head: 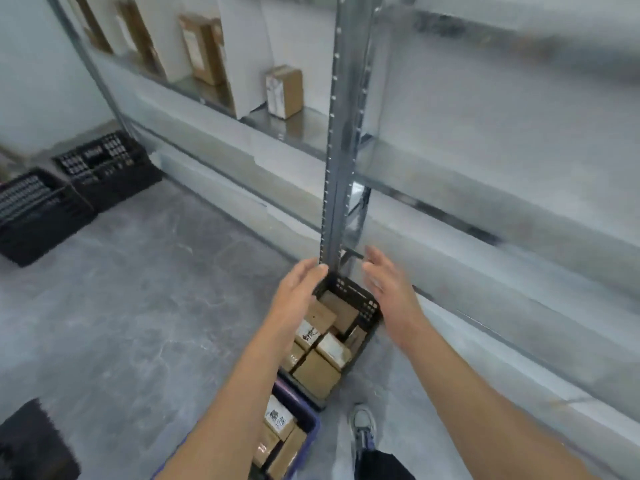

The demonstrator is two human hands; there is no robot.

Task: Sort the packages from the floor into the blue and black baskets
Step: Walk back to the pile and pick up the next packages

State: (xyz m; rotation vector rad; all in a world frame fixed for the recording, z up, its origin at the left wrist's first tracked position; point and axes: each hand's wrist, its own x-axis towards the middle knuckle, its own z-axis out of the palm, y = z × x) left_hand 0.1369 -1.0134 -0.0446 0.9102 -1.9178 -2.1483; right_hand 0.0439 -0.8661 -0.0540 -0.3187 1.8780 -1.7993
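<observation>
A black basket (360, 299) stands on the floor at the foot of a metal shelf post, filled with several brown cardboard packages (317, 374). Just in front of it, nearer me, a blue basket (304, 415) also holds several brown packages (278, 419). My left hand (298, 292) hovers over the left rim of the black basket, fingers straight and holding nothing. My right hand (384, 285) hovers over its right rim, also flat and empty. My left forearm hides part of both baskets.
A grey metal shelving unit (341, 133) runs along the right and back, with cardboard boxes (284, 90) on a shelf. Two empty black baskets (104, 168) sit on the floor at far left, another dark object (31, 441) at bottom left. My shoe (363, 422) is by the baskets.
</observation>
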